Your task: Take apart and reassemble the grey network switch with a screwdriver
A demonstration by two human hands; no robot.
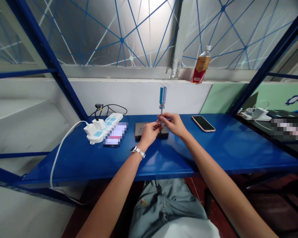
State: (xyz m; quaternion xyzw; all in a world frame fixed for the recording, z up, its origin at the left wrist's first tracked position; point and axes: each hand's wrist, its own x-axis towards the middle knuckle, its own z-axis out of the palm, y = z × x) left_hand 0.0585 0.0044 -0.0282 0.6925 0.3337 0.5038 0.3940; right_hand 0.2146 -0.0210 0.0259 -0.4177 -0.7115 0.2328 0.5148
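Note:
A screwdriver (163,96) with a clear blue and purple handle stands upright over a dark, flat box (139,129) on the blue table. My right hand (172,123) pinches the screwdriver's metal shaft from the right. My left hand (150,132) is over the box, its fingers closed together near the lower end of the shaft; what they hold, if anything, is too small to make out. The screwdriver's tip meets the box's right part, partly hidden by my fingers.
On the blue table (228,148), a white power strip (116,118) with plugs and cables and a lit phone (116,134) lie left. A dark-screened phone (203,123) lies right. A bottle (201,66) stands on the ledge behind. Blue metal posts flank the table.

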